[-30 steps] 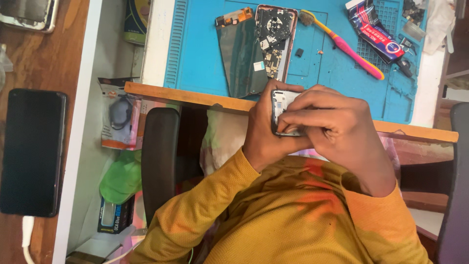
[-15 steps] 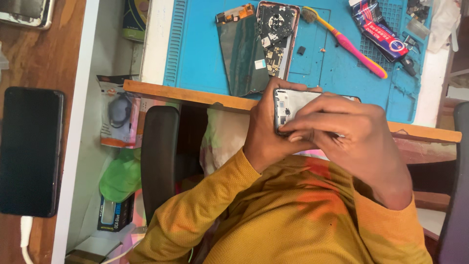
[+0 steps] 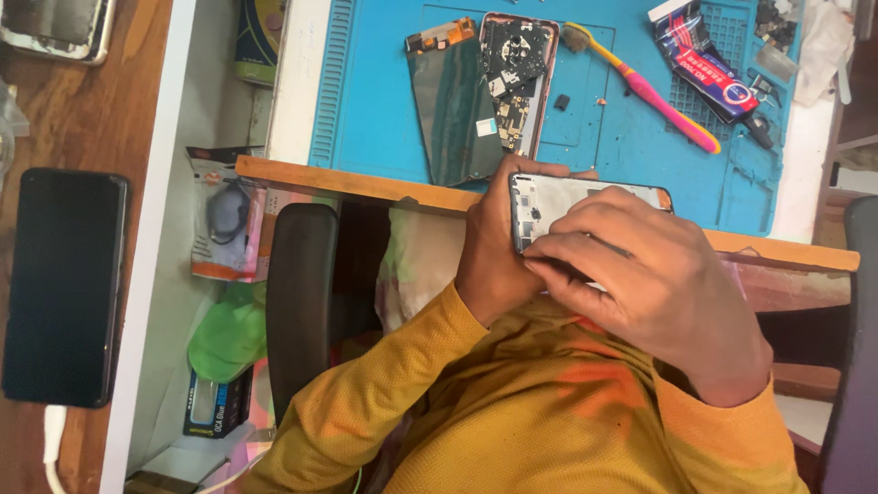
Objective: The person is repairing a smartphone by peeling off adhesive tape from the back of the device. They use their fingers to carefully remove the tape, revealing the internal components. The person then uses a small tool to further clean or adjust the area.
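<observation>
Silvery flat phone frame, both hands gripping

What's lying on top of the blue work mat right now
On the blue mat lie an opened phone, a dark back panel, a pink toothbrush and a red-blue packet. The hands cover its near edge.

Two hands are in view: the left hand and the right hand, both closed around one phone frame.

On the one blue work mat lie:
- one opened phone body with exposed boards
- one detached dark screen panel
- one pink and yellow toothbrush
- one red and blue tube
- one small black part

On the brown wooden surface there is one black phone, with one white cable at its lower end. One more device shows partly at the upper left corner.
</observation>
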